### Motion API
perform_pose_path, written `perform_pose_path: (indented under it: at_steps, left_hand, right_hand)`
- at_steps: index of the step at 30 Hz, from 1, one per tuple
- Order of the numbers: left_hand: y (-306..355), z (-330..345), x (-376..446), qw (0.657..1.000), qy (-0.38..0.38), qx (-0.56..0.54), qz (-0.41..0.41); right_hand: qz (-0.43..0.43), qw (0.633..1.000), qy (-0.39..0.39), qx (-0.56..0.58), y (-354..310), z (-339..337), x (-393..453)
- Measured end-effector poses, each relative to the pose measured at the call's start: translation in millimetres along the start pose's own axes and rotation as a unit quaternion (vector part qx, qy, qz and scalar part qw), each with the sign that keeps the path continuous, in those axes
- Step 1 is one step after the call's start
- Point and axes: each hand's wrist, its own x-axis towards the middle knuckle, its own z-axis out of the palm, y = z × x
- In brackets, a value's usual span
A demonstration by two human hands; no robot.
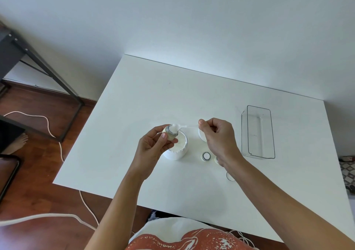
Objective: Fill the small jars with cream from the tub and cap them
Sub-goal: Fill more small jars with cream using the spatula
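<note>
My left hand (151, 150) holds a small cream-coloured jar (170, 133) tilted over the open white tub (176, 148) of cream. My right hand (217, 134) pinches the handle of a clear spatula (187, 126); its tip carries a dab of cream at the jar's mouth. The tub's white lid (201, 135) lies partly behind my right hand. A second small open jar (206, 156) stands on the table right of the tub. Another jar (216, 160) is mostly hidden under my right wrist. A small cap ring (230, 176) lies near my right forearm.
A clear, empty plastic bin (257, 132) stands at the right of the white table (153, 96). A dark metal frame (38, 61) and white cables (48, 127) are on the wooden floor to the left. The wall runs behind the table.
</note>
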Motion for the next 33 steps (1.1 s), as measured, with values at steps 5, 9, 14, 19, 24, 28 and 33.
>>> perform_pose_path:
  at_steps: [5,9,14,19,24,28,33]
  left_hand:
    - [-1,0,0,1.0,-0.013,-0.014,-0.014]
    - [-2,-1,1,0.999,-0.02,-0.017,-0.028]
    - [1,-1,3,0.998,-0.022,-0.041,-0.049]
    - [1,-3,5,0.996,-0.013,-0.04,-0.077]
    - [2,-5,5,0.995,-0.022,-0.039,-0.089]
    - [3,-7,5,0.994,-0.021,-0.033,-0.099]
    - [4,-9,6,0.995,0.001,-0.032,-0.097]
  right_hand:
    - [0.002,1.0,-0.008,-0.006,-1,-1,0]
    - [0.002,1.0,-0.019,-0.005,-3,-1,0]
    - [-0.01,0.999,-0.03,-0.007,-4,-1,-2]
    - [-0.03,0.998,-0.049,-0.002,-5,-1,-2]
    - [-0.047,0.996,-0.07,-0.005,-6,-2,-3]
    - [-0.059,0.993,-0.099,-0.022,-9,-5,-5]
    - [0.026,0.988,-0.153,0.012,-11,-13,-2]
